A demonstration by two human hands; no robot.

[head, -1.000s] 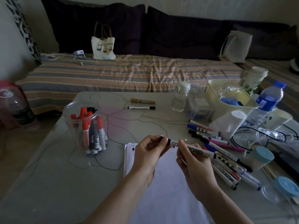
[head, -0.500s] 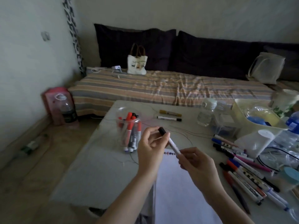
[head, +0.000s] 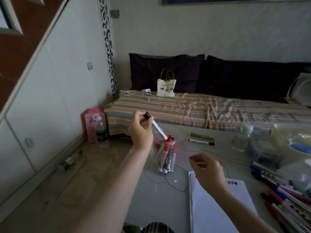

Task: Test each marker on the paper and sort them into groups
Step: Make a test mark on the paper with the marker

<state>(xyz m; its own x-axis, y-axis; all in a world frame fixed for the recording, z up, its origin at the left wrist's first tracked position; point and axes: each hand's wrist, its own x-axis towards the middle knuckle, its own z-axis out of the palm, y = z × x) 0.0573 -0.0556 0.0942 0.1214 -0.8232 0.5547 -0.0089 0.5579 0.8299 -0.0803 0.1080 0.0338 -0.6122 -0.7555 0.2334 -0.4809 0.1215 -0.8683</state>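
Head camera shows my left hand [head: 140, 130] raised above the table, pinching a white marker [head: 157, 129] near its black cap end. This marker is tilted, the cap end high and toward the sofa, and its lower end reaches the mouth of the clear jar [head: 165, 157]. I cannot tell if the lower end is already inside the jar or only touching the red caps that stick out there. The jar stands upright on the grey table [head: 161, 195] and holds several markers, most with red caps and some dark ones.

My right hand [head: 208, 172] hangs over the near left corner of the white paper [head: 217, 207]. Its fingers are loosely curled and I see nothing in them. The paper lies flat, with a few small pink and dark test marks [head: 231, 182] near its far edge.

Right of the paper a group of loose markers [head: 284, 197] lies on the table, in blue, black, pink and orange, close beside each other. Farther back, beyond the jar, two more markers [head: 201, 138] lie side by side, one yellowish and one white with black ends. A thin cord [head: 168, 184] winds over the table around the jar.

Behind the table is a sofa with a striped cover [head: 202, 110] and dark cushions, and a small cream tote bag [head: 166, 87] stands on it.
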